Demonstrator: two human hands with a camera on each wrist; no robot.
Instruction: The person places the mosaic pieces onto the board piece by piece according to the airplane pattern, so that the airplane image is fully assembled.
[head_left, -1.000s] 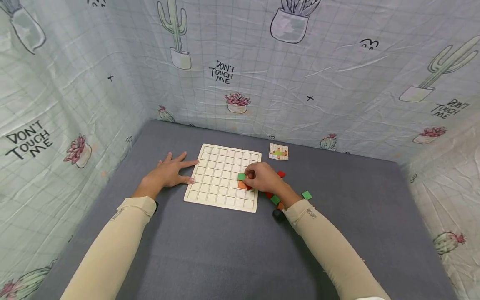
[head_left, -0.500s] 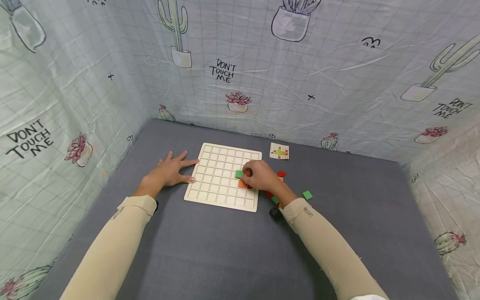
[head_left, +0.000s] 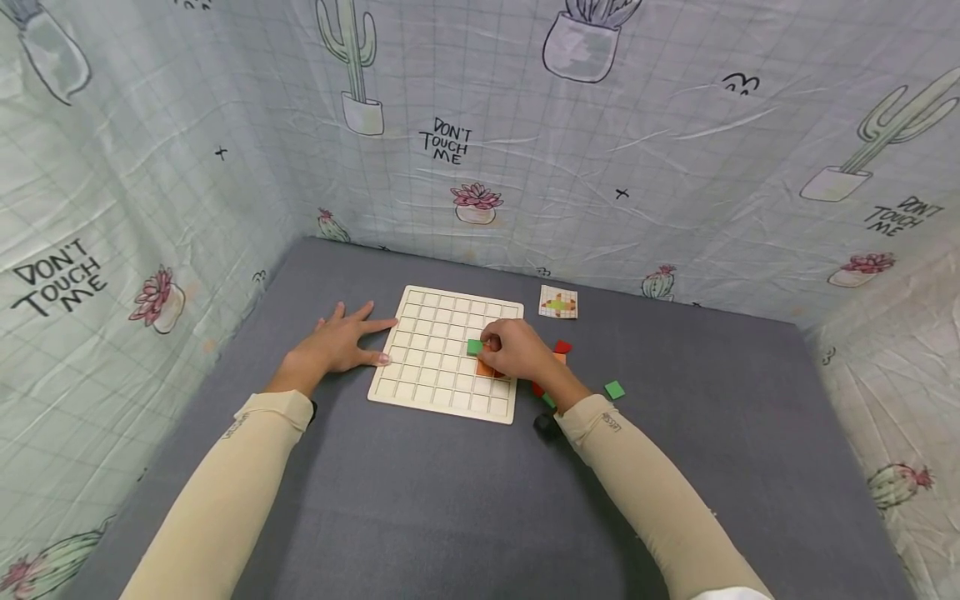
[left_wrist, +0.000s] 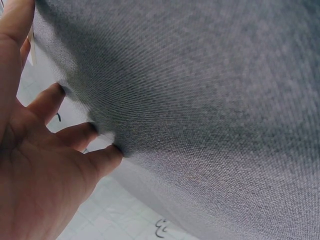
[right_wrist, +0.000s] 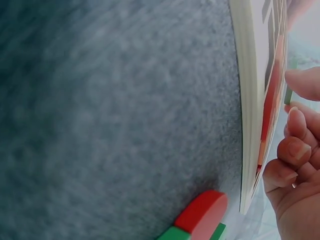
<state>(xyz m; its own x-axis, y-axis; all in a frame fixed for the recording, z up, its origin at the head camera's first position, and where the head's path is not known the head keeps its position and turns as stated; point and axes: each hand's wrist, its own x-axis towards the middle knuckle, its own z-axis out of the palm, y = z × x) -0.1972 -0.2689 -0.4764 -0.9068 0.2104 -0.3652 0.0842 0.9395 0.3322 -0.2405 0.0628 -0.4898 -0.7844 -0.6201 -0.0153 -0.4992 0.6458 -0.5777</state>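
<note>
A pale wooden grid board lies flat on the grey table. My right hand is over its right part and pinches a green square tile between thumb and fingertips. Just below that hand an orange tile sits on the board; the tiles beside it are partly hidden. In the right wrist view the green tile shows edge-on at the thumb. My left hand is spread with straight fingers, its fingertips on the cloth and at the board's left edge. The left wrist view shows those fingers pressing on grey cloth.
Right of the board lie several loose pieces, among them a red piece and a separate green tile. A small pattern card lies behind them. Cactus-printed cloth hangs around the table.
My right hand has moved slightly left over the board, carrying the green tile with it. My left hand has stayed in place.
</note>
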